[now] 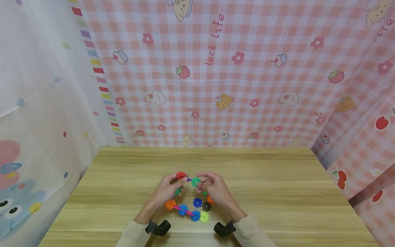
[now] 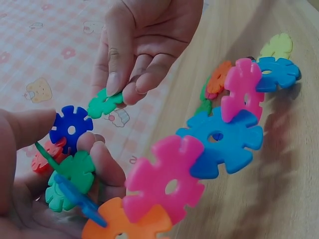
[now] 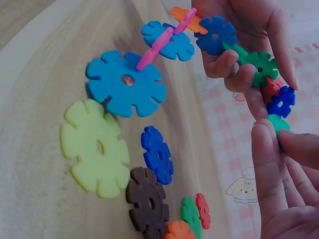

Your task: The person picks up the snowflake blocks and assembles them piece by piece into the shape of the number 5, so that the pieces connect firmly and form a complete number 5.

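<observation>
Chain of discs [image 2: 222, 152]: gripped in left hand [image 1: 166, 188]. Green disc [image 1: 195, 181]: pinched by right hand [image 1: 216, 188]. Brown disc [image 3: 141, 199]: on table [image 1: 277, 192].

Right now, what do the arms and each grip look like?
They're a person's: the left grip and right grip are ungloved hands. Pale cream sleeves cover the forearms, stopping short of the hands. A black, bent device sits near each cuff; no cables show.

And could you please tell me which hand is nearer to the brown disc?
Right: the right hand is just beyond the brown disc, while the left hand is farther off, beyond it and to its left.
</observation>
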Tool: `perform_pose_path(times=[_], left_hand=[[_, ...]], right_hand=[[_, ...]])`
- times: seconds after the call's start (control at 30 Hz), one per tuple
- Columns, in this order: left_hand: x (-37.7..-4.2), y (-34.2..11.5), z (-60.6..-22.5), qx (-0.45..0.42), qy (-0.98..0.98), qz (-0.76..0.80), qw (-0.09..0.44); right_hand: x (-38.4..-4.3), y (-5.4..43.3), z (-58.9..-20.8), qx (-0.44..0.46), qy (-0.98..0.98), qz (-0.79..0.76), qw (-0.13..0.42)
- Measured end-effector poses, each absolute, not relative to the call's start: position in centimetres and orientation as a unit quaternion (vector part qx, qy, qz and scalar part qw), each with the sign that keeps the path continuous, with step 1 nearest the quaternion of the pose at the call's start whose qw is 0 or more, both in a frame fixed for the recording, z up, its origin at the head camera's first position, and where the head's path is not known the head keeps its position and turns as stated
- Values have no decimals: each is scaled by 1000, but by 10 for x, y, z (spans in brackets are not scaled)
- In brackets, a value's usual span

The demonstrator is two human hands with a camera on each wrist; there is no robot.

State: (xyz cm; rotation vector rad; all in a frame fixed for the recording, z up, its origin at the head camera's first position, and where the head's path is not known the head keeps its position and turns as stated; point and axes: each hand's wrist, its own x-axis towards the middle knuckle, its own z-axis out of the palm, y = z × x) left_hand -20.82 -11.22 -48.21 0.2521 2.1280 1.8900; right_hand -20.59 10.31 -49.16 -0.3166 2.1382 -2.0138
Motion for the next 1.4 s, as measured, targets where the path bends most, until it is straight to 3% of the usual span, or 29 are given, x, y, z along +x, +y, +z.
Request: perform_pose_path(times=[0.7, 1.4], left_hand=[[-208, -107, -482, 76, 716, 675, 164], [-208, -109, -480, 65, 713, 679, 162]], right_hand=[[-199, 98, -488, -112, 704, -699, 57], [-202, 98, -490, -113, 701, -702, 57]])
